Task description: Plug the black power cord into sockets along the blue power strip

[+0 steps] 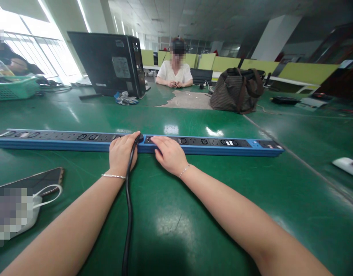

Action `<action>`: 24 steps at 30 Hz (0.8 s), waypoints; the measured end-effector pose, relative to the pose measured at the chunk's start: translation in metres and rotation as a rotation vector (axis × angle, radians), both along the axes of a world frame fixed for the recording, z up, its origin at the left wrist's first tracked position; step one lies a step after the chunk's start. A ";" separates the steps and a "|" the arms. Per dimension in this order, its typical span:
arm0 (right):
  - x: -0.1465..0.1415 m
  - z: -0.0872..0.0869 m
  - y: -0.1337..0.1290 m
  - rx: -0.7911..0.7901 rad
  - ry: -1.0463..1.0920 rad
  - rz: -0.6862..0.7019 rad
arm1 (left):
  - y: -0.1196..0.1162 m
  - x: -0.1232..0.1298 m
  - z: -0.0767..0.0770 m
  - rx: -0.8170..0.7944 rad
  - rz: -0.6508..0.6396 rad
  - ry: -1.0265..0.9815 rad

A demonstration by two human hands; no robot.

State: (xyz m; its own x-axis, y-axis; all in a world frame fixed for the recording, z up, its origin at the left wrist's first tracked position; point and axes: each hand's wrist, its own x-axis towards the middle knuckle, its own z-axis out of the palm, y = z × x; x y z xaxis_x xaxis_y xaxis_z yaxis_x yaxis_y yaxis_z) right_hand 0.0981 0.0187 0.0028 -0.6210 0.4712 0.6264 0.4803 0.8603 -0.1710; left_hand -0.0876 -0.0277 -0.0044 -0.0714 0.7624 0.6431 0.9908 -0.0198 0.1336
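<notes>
A long blue power strip [193,149] with black sockets lies across the green table. My left hand [123,151] is closed around a black plug [140,137] at the strip's middle, and the plug's black cable [128,214] runs down past my wrist toward me. Just right of the plug, my right hand [169,153] rests on the strip with its fingers extended over the sockets. It holds nothing that I can see. The sockets beneath both hands are partly hidden.
A phone [47,179] and a white looped item [35,214] lie at left. Behind the strip are a black computer case [107,63], gloves [126,98], a brown bag [236,90] and a green basket [15,89]. A person [175,71] sits opposite.
</notes>
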 end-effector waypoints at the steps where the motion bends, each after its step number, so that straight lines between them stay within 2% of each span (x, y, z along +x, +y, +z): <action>1: -0.008 0.001 -0.002 -0.012 0.002 0.022 | 0.000 0.000 0.000 -0.002 -0.004 0.000; 6: -0.048 0.007 -0.003 -0.104 0.038 0.044 | -0.001 0.000 0.004 -0.045 0.034 -0.038; 10: -0.068 0.009 0.001 -0.121 -0.005 0.009 | 0.003 -0.001 0.004 -0.081 0.120 -0.216; 13: -0.072 0.009 0.004 -0.112 -0.032 -0.040 | 0.006 -0.002 0.004 -0.083 0.138 -0.316; 20: -0.077 0.005 0.010 -0.154 -0.054 -0.099 | 0.009 -0.003 0.006 -0.085 0.131 -0.353; 24: -0.081 0.008 0.010 -0.208 -0.049 -0.181 | 0.008 -0.001 0.010 -0.074 0.142 -0.414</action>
